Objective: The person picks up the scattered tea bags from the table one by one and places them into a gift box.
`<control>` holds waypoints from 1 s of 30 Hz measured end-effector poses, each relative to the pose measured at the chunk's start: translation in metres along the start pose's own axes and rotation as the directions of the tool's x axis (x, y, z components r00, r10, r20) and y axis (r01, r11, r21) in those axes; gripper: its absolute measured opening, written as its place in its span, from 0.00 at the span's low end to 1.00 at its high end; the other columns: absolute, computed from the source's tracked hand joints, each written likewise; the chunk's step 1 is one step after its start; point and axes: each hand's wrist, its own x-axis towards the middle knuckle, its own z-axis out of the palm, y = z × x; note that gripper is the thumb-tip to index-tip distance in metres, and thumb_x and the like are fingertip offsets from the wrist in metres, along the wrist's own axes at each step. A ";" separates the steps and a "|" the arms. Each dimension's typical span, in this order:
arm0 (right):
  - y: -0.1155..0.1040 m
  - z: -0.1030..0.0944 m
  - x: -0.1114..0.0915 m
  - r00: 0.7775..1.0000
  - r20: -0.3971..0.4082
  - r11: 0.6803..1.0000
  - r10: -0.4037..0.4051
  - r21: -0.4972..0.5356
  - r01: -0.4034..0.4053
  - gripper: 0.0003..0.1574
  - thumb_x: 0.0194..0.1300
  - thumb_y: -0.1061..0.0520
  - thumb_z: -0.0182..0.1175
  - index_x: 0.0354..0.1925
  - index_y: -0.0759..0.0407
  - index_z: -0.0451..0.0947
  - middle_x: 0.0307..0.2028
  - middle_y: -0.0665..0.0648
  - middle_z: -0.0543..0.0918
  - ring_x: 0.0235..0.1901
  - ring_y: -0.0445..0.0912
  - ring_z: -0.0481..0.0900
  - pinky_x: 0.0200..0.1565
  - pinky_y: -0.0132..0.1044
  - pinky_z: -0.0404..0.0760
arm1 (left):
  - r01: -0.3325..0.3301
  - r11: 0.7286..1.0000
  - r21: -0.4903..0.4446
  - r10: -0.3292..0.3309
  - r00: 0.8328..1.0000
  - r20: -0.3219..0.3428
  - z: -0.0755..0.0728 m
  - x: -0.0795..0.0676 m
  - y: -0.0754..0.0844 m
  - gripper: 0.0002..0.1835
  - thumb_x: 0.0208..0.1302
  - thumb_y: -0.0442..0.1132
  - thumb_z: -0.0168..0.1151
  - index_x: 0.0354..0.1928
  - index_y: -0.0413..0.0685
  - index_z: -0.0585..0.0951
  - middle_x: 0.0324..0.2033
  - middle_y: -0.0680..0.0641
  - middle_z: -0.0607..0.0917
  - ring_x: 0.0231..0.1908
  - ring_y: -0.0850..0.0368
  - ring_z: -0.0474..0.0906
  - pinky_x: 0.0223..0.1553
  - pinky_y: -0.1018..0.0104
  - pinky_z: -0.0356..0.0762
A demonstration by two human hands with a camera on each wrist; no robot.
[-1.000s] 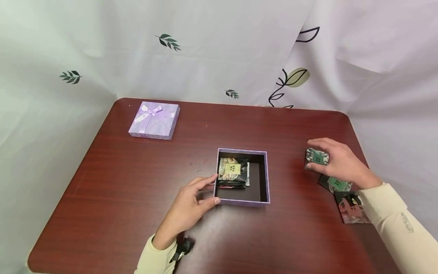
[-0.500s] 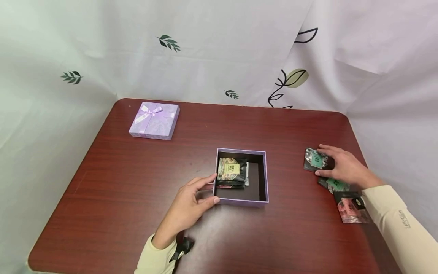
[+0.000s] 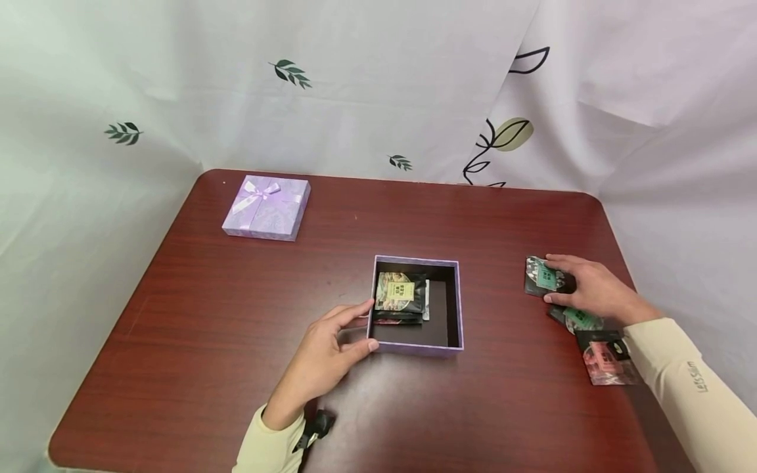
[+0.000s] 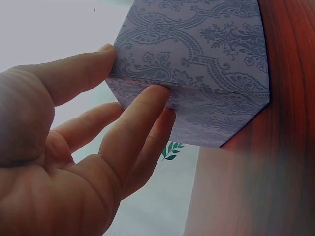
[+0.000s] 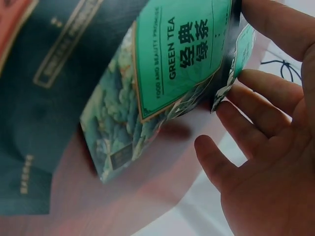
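At the near-left corner of an open purple gift box [image 3: 439,322], my left hand [image 3: 324,351] grips the wall. Its thumb lies at the corner, and its other fingers touch the patterned side [image 4: 216,54] in the left wrist view. Inside, along the left wall, several dark tea packets [image 3: 393,295] overlap. Over on the right, my right hand [image 3: 594,289] pinches a green-labelled tea packet [image 3: 538,279] by its right part between thumb and fingers. Just below it lies a second green tea packet [image 3: 582,320], its label reading GREEN TEA [image 5: 172,64] in the right wrist view.
A red-labelled tea packet [image 3: 606,361] lies under the right sleeve's edge. The purple box lid [image 3: 269,207] with a white bow sits at the back left of the brown table [image 3: 195,328]. White patterned cloth [image 3: 355,98] hangs behind the table.
My right hand has come down from over the green-labelled packet onto its right part, and thumb and fingers have closed on it. The left hand and box have stayed almost in place.
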 end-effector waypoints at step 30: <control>-0.005 -0.001 0.002 0.994 -0.050 0.995 -0.097 -0.019 0.096 0.46 0.59 0.51 0.80 0.68 0.68 0.75 0.62 0.70 0.79 0.63 0.67 0.77 0.62 0.69 0.79 | -0.003 1.000 0.023 0.003 1.000 -0.008 0.000 -0.001 0.002 0.35 0.63 0.37 0.78 0.72 0.49 0.79 0.63 0.46 0.84 0.59 0.45 0.83 0.36 0.67 0.90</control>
